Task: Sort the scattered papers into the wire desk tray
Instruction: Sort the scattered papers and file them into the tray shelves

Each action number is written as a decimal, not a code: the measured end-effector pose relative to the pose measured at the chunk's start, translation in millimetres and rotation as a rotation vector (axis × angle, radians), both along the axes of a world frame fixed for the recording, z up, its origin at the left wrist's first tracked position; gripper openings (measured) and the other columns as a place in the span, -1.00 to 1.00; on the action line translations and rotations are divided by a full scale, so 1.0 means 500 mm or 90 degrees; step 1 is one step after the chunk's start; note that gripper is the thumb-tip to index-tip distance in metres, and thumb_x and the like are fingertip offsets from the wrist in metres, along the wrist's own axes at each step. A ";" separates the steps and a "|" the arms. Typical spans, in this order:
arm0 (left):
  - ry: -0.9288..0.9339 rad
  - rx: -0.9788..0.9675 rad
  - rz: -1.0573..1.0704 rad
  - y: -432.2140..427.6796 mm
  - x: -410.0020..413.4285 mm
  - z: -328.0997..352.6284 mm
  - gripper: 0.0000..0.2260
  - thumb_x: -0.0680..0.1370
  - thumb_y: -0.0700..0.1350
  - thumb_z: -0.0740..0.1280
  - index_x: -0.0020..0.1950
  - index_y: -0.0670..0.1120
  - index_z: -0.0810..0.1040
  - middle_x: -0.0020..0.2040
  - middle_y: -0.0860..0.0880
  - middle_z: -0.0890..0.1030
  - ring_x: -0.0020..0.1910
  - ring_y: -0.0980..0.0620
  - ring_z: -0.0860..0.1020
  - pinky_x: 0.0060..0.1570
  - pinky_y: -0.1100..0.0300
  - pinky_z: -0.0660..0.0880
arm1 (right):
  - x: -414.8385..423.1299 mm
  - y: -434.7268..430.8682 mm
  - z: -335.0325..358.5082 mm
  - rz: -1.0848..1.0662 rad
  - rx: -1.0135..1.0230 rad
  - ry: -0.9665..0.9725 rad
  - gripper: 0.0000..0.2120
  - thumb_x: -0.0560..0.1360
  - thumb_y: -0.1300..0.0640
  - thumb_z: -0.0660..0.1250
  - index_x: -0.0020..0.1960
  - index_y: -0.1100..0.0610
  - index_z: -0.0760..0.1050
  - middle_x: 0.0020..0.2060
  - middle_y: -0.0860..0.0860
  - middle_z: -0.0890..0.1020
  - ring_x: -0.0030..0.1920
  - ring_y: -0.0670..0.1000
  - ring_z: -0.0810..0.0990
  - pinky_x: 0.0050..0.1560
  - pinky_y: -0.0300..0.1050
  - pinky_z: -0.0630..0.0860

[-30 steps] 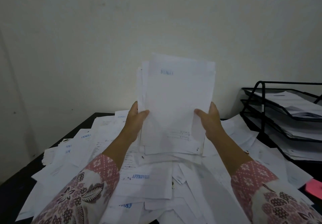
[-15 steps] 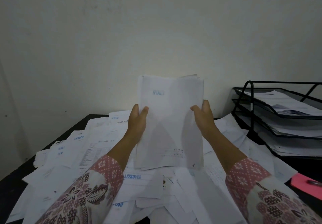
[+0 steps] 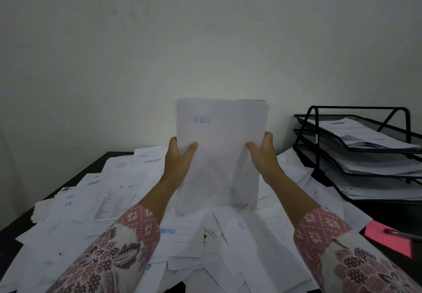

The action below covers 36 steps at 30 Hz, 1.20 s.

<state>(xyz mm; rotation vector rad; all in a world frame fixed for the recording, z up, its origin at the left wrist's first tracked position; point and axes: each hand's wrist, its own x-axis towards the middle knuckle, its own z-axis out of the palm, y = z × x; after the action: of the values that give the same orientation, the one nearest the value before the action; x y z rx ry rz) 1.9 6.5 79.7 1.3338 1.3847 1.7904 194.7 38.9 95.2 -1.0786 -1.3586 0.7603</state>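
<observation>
I hold a stack of white papers [image 3: 220,153] upright in front of me, its lower edge down on the paper pile. My left hand [image 3: 179,159] grips the stack's left edge, thumb on the front. My right hand [image 3: 262,155] grips the right edge the same way. The top sheet carries a blue stamp near its upper left. Scattered papers [image 3: 118,192] cover the dark table below and around my arms. The black wire desk tray [image 3: 317,121] with three tiers stands at the right, each tier holding sheets.
A pink sticky pad [image 3: 386,240] with a pen [image 3: 402,233] on it lies at the right front. The table's dark left edge [image 3: 91,169] shows bare wood. A plain wall stands right behind the table.
The loosely fanned sheets have been squared into one even stack and lowered onto the pile. Both hands slid closer together along its sides.
</observation>
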 end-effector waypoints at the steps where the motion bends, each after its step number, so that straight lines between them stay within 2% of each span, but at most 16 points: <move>1: 0.007 -0.014 0.012 0.001 0.002 -0.005 -0.72 0.55 -0.07 0.33 0.20 -0.08 0.36 0.03 0.04 0.50 -0.05 0.07 0.50 -0.09 0.22 0.43 | 0.002 0.000 -0.007 0.006 -0.018 -0.035 -0.77 0.55 0.25 0.17 0.20 0.16 0.27 -0.05 0.00 0.48 -0.10 0.00 0.48 -0.13 -0.13 0.45; 3: 0.045 -0.036 0.040 0.001 0.008 -0.011 -0.65 0.53 -0.10 0.35 0.27 -0.13 0.35 0.07 0.01 0.47 0.01 0.04 0.46 -0.02 0.19 0.39 | 0.011 0.002 -0.017 0.007 -0.051 -0.107 -0.76 0.56 0.26 0.16 0.22 0.23 0.34 0.02 0.07 0.49 -0.03 0.03 0.47 -0.01 -0.08 0.46; 5: 0.076 -0.030 0.044 0.001 0.019 -0.007 -0.63 0.53 -0.14 0.36 0.28 -0.16 0.36 0.08 -0.02 0.47 0.02 0.04 0.44 -0.02 0.19 0.37 | 0.020 0.001 -0.015 -0.005 -0.061 -0.135 -0.77 0.57 0.27 0.15 0.21 0.27 0.34 0.01 0.09 0.48 -0.05 0.02 0.46 0.00 -0.06 0.47; 8: 0.069 -0.003 0.035 -0.001 0.039 0.016 -0.63 0.51 -0.15 0.38 0.26 -0.17 0.37 0.05 -0.01 0.47 0.00 0.03 0.46 -0.04 0.18 0.38 | 0.042 0.001 0.005 -0.041 -0.029 -0.101 -0.85 0.56 0.28 0.15 0.12 0.29 0.33 -0.07 0.09 0.45 -0.11 0.03 0.43 -0.13 -0.12 0.44; 10: 0.061 0.004 0.019 0.002 0.058 0.031 -0.65 0.51 -0.14 0.39 0.24 -0.13 0.38 0.04 0.00 0.47 0.00 0.02 0.47 -0.04 0.17 0.40 | 0.070 -0.004 0.025 -0.065 -0.002 -0.053 -0.90 0.54 0.25 0.21 0.05 0.20 0.33 -0.12 0.08 0.46 -0.14 0.04 0.45 -0.25 -0.15 0.41; 12: 0.058 0.007 -0.011 0.006 0.083 0.041 -0.69 0.51 -0.15 0.38 0.21 -0.10 0.39 0.04 0.00 0.48 0.00 0.01 0.47 -0.04 0.17 0.40 | 0.106 -0.009 0.041 -0.068 0.004 -0.009 -0.87 0.53 0.19 0.25 0.06 0.14 0.35 -0.11 0.06 0.49 -0.13 0.03 0.48 -0.25 -0.16 0.43; 14: 0.056 -0.005 -0.045 0.012 0.109 0.047 -0.65 0.52 -0.15 0.36 0.27 -0.13 0.38 0.06 -0.01 0.48 0.01 0.01 0.47 -0.04 0.15 0.41 | 0.139 -0.016 0.049 -0.064 -0.007 -0.003 -0.88 0.55 0.18 0.24 0.07 0.13 0.35 -0.10 0.06 0.49 -0.11 0.02 0.48 -0.23 -0.17 0.43; 18: 0.065 -0.081 -0.115 0.026 0.172 0.055 -0.61 0.55 -0.16 0.31 0.35 -0.15 0.32 0.09 -0.03 0.47 -0.01 0.01 0.46 -0.07 0.17 0.39 | 0.219 -0.030 0.045 -0.100 -0.033 -0.023 -0.87 0.54 0.21 0.25 0.07 0.17 0.39 -0.14 0.03 0.51 -0.16 0.01 0.49 -0.26 -0.19 0.42; 21: 0.090 -0.176 -0.174 0.033 0.226 0.046 -0.59 0.57 -0.23 0.25 0.39 -0.18 0.25 0.18 -0.12 0.46 -0.01 -0.03 0.43 -0.07 0.16 0.35 | 0.278 -0.049 0.028 -0.102 -0.090 0.003 -0.86 0.54 0.19 0.28 0.09 0.17 0.42 -0.16 0.02 0.53 -0.25 -0.06 0.48 -0.36 -0.25 0.39; 25: 0.110 -0.261 -0.232 0.041 0.280 0.019 -0.57 0.57 -0.29 0.20 0.41 -0.19 0.17 0.18 -0.12 0.41 0.03 -0.07 0.41 -0.03 0.11 0.39 | 0.336 -0.050 -0.017 -0.139 -0.208 -0.011 -0.75 0.55 0.26 0.21 0.22 0.25 0.43 0.07 0.20 0.54 -0.06 0.09 0.47 -0.09 -0.12 0.39; 27: 0.146 -0.301 -0.262 0.042 0.306 0.004 -0.56 0.56 -0.27 0.21 0.41 -0.17 0.17 0.12 -0.10 0.40 0.03 -0.08 0.42 -0.01 0.10 0.42 | 0.367 -0.053 -0.039 -0.158 -0.261 -0.025 -0.71 0.54 0.30 0.21 0.25 0.29 0.43 0.14 0.22 0.53 -0.01 0.10 0.45 -0.03 -0.10 0.36; 29: 0.166 -0.325 -0.279 0.041 0.331 -0.007 -0.56 0.55 -0.25 0.22 0.41 -0.13 0.19 0.09 -0.09 0.41 0.03 -0.07 0.44 -0.03 0.12 0.42 | 0.400 -0.057 -0.057 -0.172 -0.302 -0.026 -0.71 0.53 0.33 0.21 0.24 0.32 0.44 0.12 0.21 0.53 0.00 0.10 0.44 -0.02 -0.10 0.34; 33: 0.143 -0.334 -0.348 0.030 0.382 -0.014 -0.56 0.56 -0.26 0.21 0.41 -0.08 0.20 0.09 -0.11 0.45 -0.08 -0.03 0.50 -0.18 0.13 0.49 | 0.461 -0.063 -0.070 -0.229 -0.328 0.004 -0.71 0.54 0.35 0.21 0.25 0.37 0.42 0.20 0.27 0.50 -0.01 0.12 0.42 0.07 -0.02 0.39; 36: 0.144 -0.342 -0.417 0.027 0.418 -0.019 -0.54 0.57 -0.24 0.25 0.43 -0.07 0.19 0.15 -0.11 0.45 0.05 -0.10 0.53 0.03 0.02 0.53 | 0.509 -0.068 -0.073 -0.279 -0.337 0.048 -0.66 0.56 0.34 0.19 0.32 0.38 0.35 0.27 0.26 0.44 0.18 0.21 0.44 0.26 0.04 0.34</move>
<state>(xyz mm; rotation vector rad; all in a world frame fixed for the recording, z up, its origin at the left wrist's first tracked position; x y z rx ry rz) 210.7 20.2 70.1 1.4731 1.2154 0.7936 449.2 5.0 58.7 -1.6762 -0.8202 0.8379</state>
